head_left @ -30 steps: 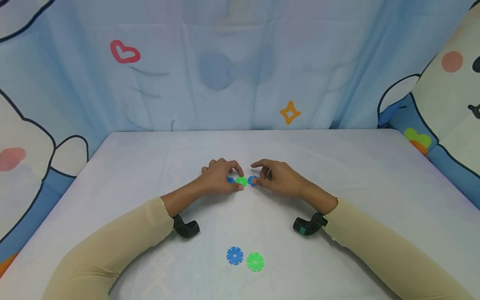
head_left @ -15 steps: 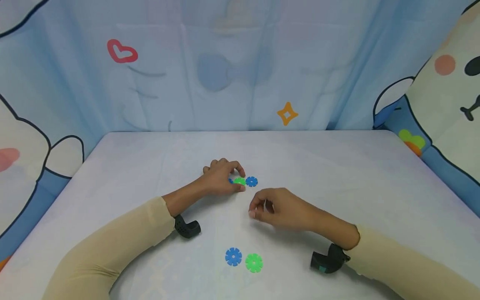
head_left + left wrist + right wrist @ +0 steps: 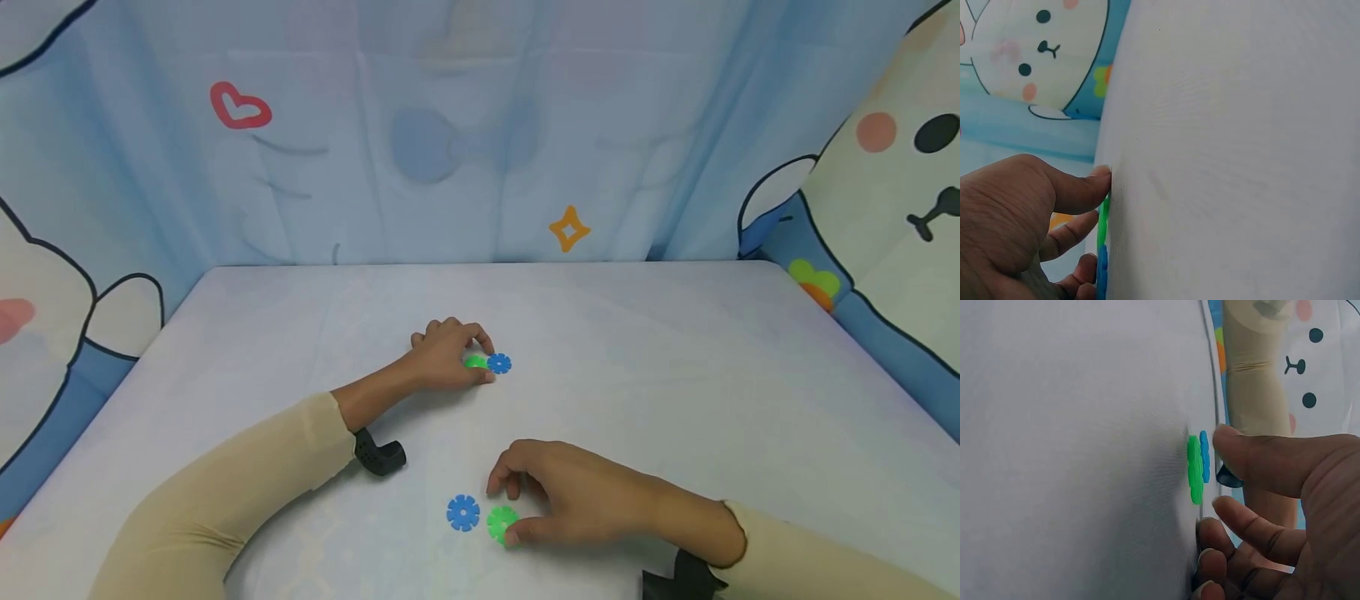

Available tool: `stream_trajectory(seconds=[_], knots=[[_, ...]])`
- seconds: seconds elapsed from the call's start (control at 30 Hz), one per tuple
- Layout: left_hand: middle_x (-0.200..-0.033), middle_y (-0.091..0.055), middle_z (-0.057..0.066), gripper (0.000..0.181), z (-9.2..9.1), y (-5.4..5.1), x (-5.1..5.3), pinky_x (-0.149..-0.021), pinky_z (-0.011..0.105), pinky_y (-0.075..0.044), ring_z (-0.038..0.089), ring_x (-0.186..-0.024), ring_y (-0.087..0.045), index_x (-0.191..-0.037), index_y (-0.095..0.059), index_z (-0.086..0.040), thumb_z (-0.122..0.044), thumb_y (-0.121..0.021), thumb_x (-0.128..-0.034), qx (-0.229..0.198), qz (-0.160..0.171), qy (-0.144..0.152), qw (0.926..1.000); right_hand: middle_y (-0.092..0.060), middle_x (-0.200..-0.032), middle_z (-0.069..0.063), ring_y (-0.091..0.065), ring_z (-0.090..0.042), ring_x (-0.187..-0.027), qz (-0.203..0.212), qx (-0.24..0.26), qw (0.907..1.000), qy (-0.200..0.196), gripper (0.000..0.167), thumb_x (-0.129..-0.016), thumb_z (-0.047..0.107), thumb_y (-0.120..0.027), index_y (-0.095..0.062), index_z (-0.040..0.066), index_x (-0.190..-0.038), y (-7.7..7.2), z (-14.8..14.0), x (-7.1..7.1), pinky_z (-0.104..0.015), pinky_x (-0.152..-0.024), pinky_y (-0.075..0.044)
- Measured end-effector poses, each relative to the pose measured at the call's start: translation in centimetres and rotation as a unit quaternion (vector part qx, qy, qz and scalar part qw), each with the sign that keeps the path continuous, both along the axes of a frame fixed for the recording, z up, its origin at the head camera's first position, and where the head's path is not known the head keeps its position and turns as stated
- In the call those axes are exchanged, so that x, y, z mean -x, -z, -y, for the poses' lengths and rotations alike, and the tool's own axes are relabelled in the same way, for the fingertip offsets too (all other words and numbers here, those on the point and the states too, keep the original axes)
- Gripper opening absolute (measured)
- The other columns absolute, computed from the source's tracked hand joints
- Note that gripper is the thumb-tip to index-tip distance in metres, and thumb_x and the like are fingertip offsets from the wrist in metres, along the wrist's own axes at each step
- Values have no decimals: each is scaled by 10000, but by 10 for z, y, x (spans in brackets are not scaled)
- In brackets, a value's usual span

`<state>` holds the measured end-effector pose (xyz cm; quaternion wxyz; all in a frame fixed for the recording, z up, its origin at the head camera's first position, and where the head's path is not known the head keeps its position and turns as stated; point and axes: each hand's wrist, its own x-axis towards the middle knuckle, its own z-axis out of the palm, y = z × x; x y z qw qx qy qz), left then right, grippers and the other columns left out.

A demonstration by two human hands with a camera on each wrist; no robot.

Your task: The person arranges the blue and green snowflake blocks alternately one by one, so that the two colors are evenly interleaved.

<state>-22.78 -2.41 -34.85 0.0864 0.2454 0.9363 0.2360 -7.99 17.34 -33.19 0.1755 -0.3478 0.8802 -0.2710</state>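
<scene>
Toward the far side of the table, my left hand (image 3: 446, 356) has its thumb and index finger on either side of a flat green notched building disc (image 3: 476, 362) and a blue one (image 3: 498, 363). In the left wrist view the thumb tip is beside a green disc edge (image 3: 1103, 222), with a blue edge (image 3: 1102, 272) below it. My right hand (image 3: 581, 492) hovers over the near pair, thumb by the green disc (image 3: 498, 521), fingers spread apart from it. A blue disc (image 3: 462, 512) lies just left of that one.
A white cloth covers the table (image 3: 675, 358). Behind it hangs a pale blue curtain (image 3: 322, 192) with cartoon prints. Black wrist cameras sit on the left sleeve end (image 3: 380, 454) and the right (image 3: 682, 577).
My right hand has left the far blue disc and come down toward me to the near green one. My left hand has slid slightly right along the row, while the discs stay in place.
</scene>
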Motion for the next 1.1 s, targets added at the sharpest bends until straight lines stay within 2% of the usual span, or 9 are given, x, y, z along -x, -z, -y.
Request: stream_trajectory(seconds=[0.27, 1.1], knots=[[-1190, -559, 51, 310, -4, 0, 0, -910, 507, -323, 285, -1153, -454, -1110, -649, -272, -428, -732, -856, 7, -20, 7, 10000, -530, -939, 201, -483, 19, -813, 79, -334, 9993, -119, 340, -775, 402, -827, -646, 377, -1062, 1, 1, 2, -174, -727, -431], [-1214, -567, 51, 306, -8, 1, -1, -922, 496, -321, 287, -1153, -460, -1117, -638, -292, -442, -722, -863, 50, -15, -113, 9999, -544, -924, 202, -511, 36, -858, -69, -229, 9997, -79, 266, -796, 370, -816, -671, 365, -1018, 4, 5, 0, -186, -779, -455]])
